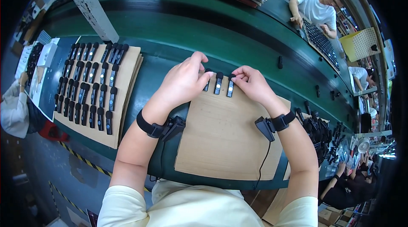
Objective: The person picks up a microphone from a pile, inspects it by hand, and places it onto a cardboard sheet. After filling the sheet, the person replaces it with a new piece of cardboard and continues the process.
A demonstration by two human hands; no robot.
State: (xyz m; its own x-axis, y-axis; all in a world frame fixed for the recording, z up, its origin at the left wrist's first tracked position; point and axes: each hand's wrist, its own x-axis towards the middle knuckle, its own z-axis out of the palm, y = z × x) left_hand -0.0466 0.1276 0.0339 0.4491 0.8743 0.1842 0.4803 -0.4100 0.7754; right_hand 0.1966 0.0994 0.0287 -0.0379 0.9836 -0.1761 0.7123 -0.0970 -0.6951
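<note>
Three small black clip-on microphones with foam tips lie in a short row at the far edge of a bare cardboard sheet (229, 142). My left hand (182, 78) is curled round the top of the left microphone (206, 85), its thumb against the foam and part of the body hidden. The middle microphone (218, 84) lies untouched between my hands. With thumb and fingertips, my right hand (253, 83) pinches the upper end of the right microphone (230, 89). Each wrist wears a black strap with a small device on it.
On the left, another cardboard sheet (111, 138) carries several rows of similar microphones. A heap of black microphones (316, 131) lies to the right. A white post (91, 8) rises behind the left sheet. Across the green table (170, 27), a co-worker (316, 8) handles a loaded tray.
</note>
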